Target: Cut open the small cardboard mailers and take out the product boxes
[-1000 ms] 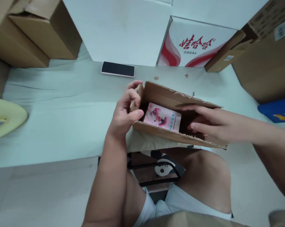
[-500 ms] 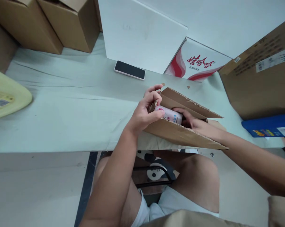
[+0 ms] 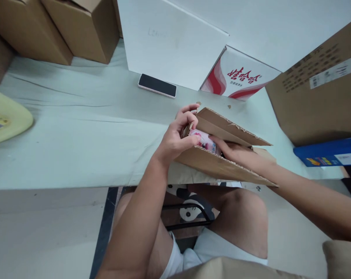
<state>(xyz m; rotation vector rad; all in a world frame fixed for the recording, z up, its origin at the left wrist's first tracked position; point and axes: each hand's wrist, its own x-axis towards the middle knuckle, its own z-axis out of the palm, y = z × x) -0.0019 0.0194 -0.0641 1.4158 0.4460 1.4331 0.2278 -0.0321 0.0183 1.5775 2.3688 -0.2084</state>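
Gripping short end of open cardboard box [image 3: 222,164] w/ left hand [image 3: 175,141]: thumb on near wall, fingers curled over end flap, clamped on cardboard. Reaching into box w/ right hand [image 3: 236,153]; fingers [image 3: 214,138] laid on pink packet [image 3: 203,140], but closed round it or just resting flat — cannot tell, near wall hides them. Packet inside box, at left end, partly hidden by walls. Box resting at front edge of table [image 3: 76,135], overhanging lap, torn flaps standing open. Judged: packet light, thin, glossy, prob. slippery and a bit flexible; best taken by edges, thumb under, fingers on top. Box light, stiff corrugated, torn edges rough; hold by end wall. Behind: phone [image 3: 157,85] face-up, red-and-white carton [image 3: 239,75], brown cartons [image 3: 61,29] at back left, blue box [image 3: 329,152] at right.
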